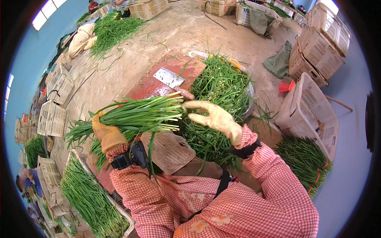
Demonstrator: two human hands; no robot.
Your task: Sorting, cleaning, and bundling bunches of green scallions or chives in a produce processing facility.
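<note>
My left hand [108, 132], in a yellowish rubber glove, grips a bunch of garlic chives [143, 114] near its leafy end. The pale cut ends point right, towards my right hand [215, 117]. That hand wears a pale rubber glove and holds nothing I can see; its thumb and fingers are spread, with the fingertips close to the stem ends. Whether they touch is unclear. Beyond the bunch, a cleaver [168, 78] lies flat on a wet red board [140, 86], its handle towards me. A heap of loose green trimmings [220, 86] fills a plastic-lined container under my right hand.
At my left stands a crate of chives [92, 199]. On the right, a bundle tied with red string [300, 163] sits by a tilted plastic crate [309, 110] and a red broom [287, 85]. Stacked crates [321, 47] rise behind. Another chive pile [116, 31] lies far left.
</note>
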